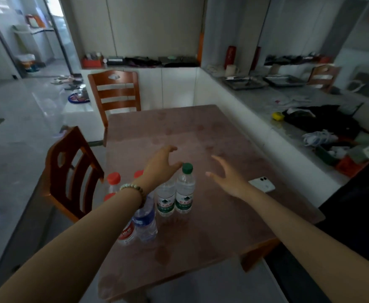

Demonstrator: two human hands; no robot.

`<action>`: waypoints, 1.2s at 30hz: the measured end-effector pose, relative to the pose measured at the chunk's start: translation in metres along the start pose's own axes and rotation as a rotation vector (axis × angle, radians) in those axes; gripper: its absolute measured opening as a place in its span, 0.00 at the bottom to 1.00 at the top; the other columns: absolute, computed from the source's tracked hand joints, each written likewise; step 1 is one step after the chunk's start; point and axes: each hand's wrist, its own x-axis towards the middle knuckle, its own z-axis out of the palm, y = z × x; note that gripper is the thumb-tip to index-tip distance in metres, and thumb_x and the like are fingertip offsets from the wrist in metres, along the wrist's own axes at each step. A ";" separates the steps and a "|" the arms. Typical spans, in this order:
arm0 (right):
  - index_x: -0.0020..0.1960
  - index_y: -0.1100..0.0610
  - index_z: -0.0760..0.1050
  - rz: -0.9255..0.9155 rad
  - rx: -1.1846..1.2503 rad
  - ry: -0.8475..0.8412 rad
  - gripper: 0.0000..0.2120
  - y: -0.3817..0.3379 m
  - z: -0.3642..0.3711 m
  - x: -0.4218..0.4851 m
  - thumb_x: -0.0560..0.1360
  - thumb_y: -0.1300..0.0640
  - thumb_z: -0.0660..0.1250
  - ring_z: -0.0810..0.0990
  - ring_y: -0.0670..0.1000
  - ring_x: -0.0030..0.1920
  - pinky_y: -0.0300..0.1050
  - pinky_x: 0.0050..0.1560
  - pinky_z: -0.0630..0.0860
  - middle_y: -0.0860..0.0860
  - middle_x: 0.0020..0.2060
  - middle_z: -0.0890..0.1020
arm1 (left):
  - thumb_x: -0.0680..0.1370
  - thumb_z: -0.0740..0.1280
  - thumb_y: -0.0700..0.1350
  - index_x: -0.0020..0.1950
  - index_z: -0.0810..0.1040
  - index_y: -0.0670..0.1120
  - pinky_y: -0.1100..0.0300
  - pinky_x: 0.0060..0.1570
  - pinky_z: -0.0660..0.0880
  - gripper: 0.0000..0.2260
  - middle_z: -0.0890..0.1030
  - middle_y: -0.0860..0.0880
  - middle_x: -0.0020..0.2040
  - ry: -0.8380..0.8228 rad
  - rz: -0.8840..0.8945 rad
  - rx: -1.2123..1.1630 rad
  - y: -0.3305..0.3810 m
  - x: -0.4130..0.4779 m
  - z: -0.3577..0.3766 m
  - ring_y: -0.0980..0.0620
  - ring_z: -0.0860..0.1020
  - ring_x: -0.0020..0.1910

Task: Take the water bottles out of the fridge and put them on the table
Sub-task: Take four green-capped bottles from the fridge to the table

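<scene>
Two hands (160, 162) (229, 177) spread, above bottles (185, 191)

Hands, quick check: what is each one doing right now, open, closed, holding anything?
Left hand: open, fingers spread above the green-capped bottle, holding nothing.
Right hand: open, fingers spread above the table, holding nothing.

This is a lived-in home, in its dining corner. A reddish desk (201, 138) stands with two wooden chairs (115, 92) drawn up to it. A long grey stone counter (264, 95) carries metal trays (244, 82), clothes (323, 119) and clutter. Tall pale cupboards (153, 25) line the wall, slippers (65, 80) lie on the glossy tiled floor (21, 119), and a glass door (56, 33) opens onto another room.
</scene>
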 end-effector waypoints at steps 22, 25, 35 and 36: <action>0.77 0.50 0.48 0.719 -0.842 1.010 0.37 -0.141 -0.097 -0.586 0.75 0.40 0.60 0.40 0.51 0.77 0.51 0.75 0.41 0.48 0.78 0.45 | 0.78 0.49 0.65 0.77 0.51 0.50 0.47 0.75 0.45 0.32 0.53 0.51 0.78 -0.352 1.101 -0.237 0.315 -0.300 0.031 0.50 0.48 0.77; 0.77 0.49 0.46 0.722 -0.913 1.019 0.38 -0.176 -0.091 -0.633 0.75 0.40 0.60 0.38 0.49 0.76 0.51 0.76 0.41 0.47 0.77 0.43 | 0.77 0.47 0.65 0.77 0.50 0.50 0.48 0.75 0.43 0.32 0.53 0.51 0.78 -0.343 1.245 -0.303 0.353 -0.362 0.021 0.51 0.48 0.77; 0.76 0.44 0.48 0.410 -1.159 1.085 0.35 -0.295 -0.086 -0.771 0.72 0.37 0.55 0.41 0.45 0.76 0.48 0.75 0.44 0.43 0.77 0.48 | 0.80 0.51 0.58 0.76 0.58 0.47 0.43 0.74 0.49 0.27 0.59 0.47 0.76 0.129 1.444 -0.822 0.429 -0.514 -0.094 0.47 0.55 0.76; 0.76 0.45 0.49 0.378 -1.207 1.095 0.35 -0.305 -0.088 -0.790 0.73 0.38 0.56 0.42 0.45 0.77 0.47 0.75 0.43 0.43 0.77 0.49 | 0.80 0.51 0.57 0.75 0.60 0.45 0.42 0.73 0.51 0.27 0.60 0.46 0.76 0.190 1.446 -0.861 0.434 -0.530 -0.108 0.46 0.56 0.76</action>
